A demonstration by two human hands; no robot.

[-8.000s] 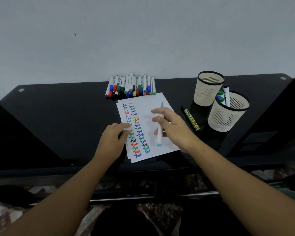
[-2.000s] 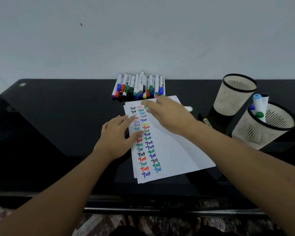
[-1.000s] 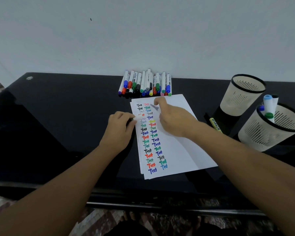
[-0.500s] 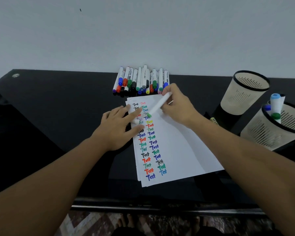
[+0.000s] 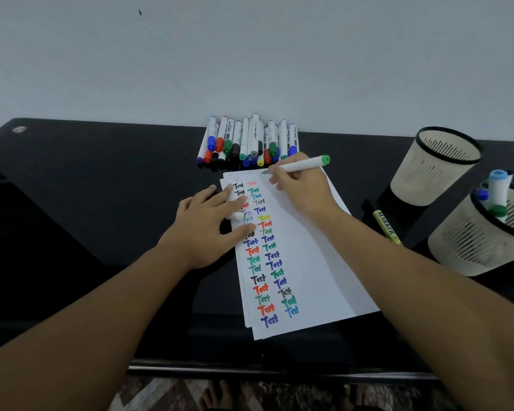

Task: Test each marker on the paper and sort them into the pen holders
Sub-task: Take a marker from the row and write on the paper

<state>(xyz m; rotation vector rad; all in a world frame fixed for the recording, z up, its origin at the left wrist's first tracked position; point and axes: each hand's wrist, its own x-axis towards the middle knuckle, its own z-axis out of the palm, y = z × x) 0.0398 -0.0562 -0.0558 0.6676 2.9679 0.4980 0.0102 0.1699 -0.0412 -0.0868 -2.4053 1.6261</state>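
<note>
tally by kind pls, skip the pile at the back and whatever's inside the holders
pen holders: 2
yellow marker lying loose: 1
green-ended marker in the right hand: 1
paper stack: 1
total: 5

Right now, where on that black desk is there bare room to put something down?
The wide stretch of desk left of the left hand is bare. Crowded: the marker row behind the paper, and the right side around both pen holders and the yellow marker.

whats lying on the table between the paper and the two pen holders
In the head view, one yellow marker lies on the black table between the paper and the pen holders; otherwise that strip is bare.
</note>
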